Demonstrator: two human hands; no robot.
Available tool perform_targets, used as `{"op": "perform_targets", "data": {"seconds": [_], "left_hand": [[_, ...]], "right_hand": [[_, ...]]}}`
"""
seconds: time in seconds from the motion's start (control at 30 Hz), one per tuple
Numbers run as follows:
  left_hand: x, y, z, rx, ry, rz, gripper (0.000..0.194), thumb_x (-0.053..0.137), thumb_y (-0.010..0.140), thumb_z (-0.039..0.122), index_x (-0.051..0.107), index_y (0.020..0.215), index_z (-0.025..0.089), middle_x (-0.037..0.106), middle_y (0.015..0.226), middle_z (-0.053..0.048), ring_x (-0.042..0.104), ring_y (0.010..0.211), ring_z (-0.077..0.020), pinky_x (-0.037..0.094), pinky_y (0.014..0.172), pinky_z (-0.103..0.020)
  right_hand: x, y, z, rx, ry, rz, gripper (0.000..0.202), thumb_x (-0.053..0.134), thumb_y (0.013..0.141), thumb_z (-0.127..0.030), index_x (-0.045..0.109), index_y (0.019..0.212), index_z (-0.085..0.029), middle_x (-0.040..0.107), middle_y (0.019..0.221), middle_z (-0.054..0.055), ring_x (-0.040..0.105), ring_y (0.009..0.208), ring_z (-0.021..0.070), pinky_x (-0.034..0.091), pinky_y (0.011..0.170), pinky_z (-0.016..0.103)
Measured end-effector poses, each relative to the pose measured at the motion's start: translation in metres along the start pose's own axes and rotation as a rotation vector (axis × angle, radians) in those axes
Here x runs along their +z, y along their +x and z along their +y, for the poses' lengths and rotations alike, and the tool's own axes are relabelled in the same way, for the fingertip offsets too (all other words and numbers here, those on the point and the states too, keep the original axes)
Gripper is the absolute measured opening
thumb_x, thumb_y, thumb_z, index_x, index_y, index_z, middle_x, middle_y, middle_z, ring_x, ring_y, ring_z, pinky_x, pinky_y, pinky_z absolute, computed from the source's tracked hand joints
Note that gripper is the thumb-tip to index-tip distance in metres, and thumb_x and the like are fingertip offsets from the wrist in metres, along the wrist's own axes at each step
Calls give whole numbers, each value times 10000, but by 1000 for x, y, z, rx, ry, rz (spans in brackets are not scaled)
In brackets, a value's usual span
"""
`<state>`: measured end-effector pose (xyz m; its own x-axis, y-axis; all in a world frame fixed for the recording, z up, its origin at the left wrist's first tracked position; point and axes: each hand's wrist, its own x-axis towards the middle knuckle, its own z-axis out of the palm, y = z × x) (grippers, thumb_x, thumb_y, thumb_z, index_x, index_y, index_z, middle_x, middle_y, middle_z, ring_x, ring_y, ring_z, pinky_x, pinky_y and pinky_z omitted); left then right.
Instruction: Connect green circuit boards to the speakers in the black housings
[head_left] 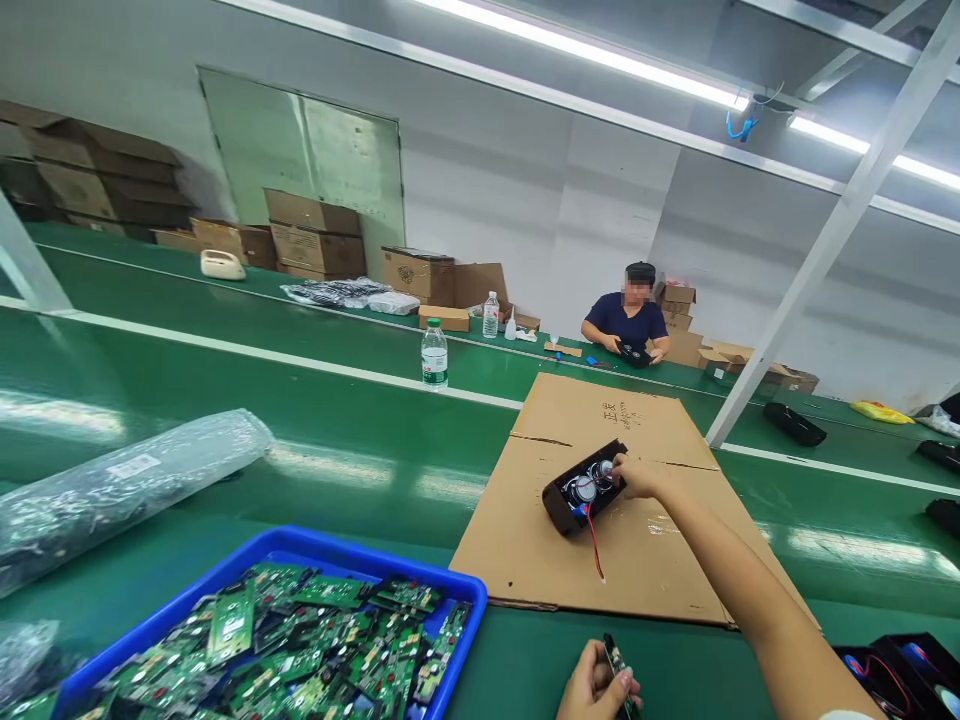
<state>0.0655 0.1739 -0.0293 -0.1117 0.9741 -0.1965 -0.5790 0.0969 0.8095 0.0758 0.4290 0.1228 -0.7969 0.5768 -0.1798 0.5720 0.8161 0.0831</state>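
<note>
Your left hand (591, 690) pinches a circuit board (615, 660), bottom of frame; your right hand (634, 476) touches the speaker housing (561, 508), right of centre, grip unclear. Tugging could strain its trailing wires (595, 545).

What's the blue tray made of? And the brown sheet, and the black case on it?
The blue tray looks like smooth plastic, slightly shiny, with an evenly coloured rim. The brown sheet looks like matte cardboard, with creases and printed writing. The black case is probably hard plastic: dark and stiff-edged, though painted metal is possible.
</note>
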Motion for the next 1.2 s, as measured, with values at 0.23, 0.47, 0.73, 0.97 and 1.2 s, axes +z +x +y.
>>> {"op": "perform_targets", "data": {"seconds": [0.23, 0.47, 0.73, 0.97, 1.2], "left_hand": [[10, -8, 15, 12, 71, -44, 591, 706, 493, 643, 418, 759, 202, 591, 679, 14, 595, 636, -141, 383, 483, -198], [20, -74, 47, -128, 116, -247, 493, 803, 482, 428, 463, 744, 185, 629, 676, 8, 614, 623, -155, 434, 561, -249], [-21, -195, 107, -111, -54, -124, 496, 853, 428, 421, 577, 756, 172, 696, 729, -74, 670, 701, -234, 469, 665, -317], [-63, -209, 97, 179, -181, 526, 570, 839, 436, 469, 610, 862, 169, 692, 717, -44, 678, 702, -245, 515, 621, -316], [-70, -206, 90, 148, -158, 616, 587, 808, 478, 510, 620, 877, 122, 700, 713, -64, 676, 656, -224, 511, 605, -297]], "right_hand": [[20, -37, -38, -49, -67, 244, 208, 552, 872, -291, 573, 1024, -150, 527, 1159, 65, 505, 1056, 209, 426, 895, 431], [47, -127, -92, -76, 95, 428, 71, 629, 763, -108, 588, 731, -157, 522, 1061, 71, 492, 961, 203, 438, 804, 352], [94, -244, -163, -128, 228, 564, 139, 466, 823, -79, 534, 753, -177, 496, 994, 83, 459, 862, 208, 438, 704, 349], [91, -260, -185, -29, 124, 611, 186, 434, 877, -195, 542, 727, -178, 535, 912, 110, 462, 810, 239, 399, 651, 365], [55, -209, -249, -453, 172, 778, 243, 427, 876, -102, 580, 1040, -196, 590, 1077, 103, 474, 1017, 238, 357, 880, 438]]}}
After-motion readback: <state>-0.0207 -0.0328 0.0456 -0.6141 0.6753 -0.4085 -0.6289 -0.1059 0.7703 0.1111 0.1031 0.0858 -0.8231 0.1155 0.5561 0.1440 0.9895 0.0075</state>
